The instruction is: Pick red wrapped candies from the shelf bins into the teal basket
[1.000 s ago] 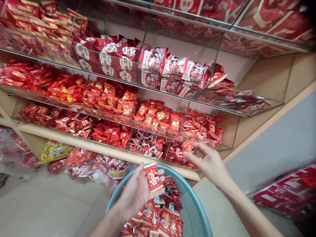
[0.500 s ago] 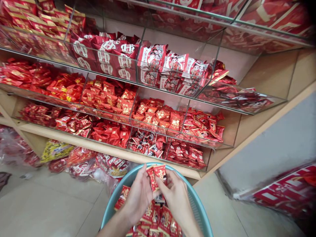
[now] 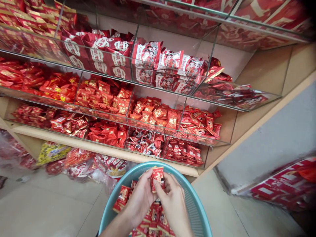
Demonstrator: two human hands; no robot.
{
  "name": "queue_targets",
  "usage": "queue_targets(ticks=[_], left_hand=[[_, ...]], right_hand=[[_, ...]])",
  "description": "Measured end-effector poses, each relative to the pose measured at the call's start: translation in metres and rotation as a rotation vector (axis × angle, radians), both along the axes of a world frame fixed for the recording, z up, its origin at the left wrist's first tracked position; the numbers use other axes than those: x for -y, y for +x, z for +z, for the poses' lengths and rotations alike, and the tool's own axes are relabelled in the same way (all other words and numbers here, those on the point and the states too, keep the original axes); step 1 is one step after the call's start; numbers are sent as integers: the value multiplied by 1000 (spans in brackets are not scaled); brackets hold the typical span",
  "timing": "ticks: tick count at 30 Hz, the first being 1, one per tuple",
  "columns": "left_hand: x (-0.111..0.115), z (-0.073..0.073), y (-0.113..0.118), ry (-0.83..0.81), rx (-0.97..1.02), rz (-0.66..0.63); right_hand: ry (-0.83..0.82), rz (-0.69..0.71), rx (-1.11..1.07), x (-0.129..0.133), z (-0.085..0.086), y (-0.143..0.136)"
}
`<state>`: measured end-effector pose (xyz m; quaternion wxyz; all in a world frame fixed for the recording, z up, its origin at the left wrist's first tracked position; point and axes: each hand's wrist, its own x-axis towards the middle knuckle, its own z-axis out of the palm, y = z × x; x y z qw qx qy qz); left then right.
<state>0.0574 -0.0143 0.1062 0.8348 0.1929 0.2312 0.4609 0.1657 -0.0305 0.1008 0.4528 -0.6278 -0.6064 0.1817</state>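
Over a teal plastic basket (image 3: 202, 214), both hands come together around small red-and-gold candy packets (image 3: 158, 176). My left hand (image 3: 140, 197) is cupped against their left side, its fingers wrapped behind them. From the right, my right hand (image 3: 172, 197) grips the front packet, thumb laid across its face. How many packets are held is partly hidden by the fingers. Below the hands, a heap of similar red wrapped candies (image 3: 154, 215) lies in the basket, some covered by my wrists.
A wooden shelf unit (image 3: 74, 140) with clear dividers rises ahead, its bins full of red packets (image 3: 145, 62). Bagged goods (image 3: 108, 164) lie on the floor under it, a yellow bag (image 3: 53, 152) among them. A red-and-white package (image 3: 283, 187) leans by the grey wall at right.
The packets, fanned apart earlier, are now stacked together between my hands. My hands have drawn slightly closer. The whole view has shifted a little.
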Motion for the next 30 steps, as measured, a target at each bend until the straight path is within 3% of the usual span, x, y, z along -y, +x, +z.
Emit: queue_targets(ticks=[8,22,30], left_hand=[[1,-7,0,-37,14,-4],[-1,-4,-1,-116,-9,-17],[-2,-5,4,-227,-98,96]], right_hand=[[9,-2,66,3,-4,-1],[-10,-56,92,11,-19,-4],[-101,-33,230,13,-26,-6]])
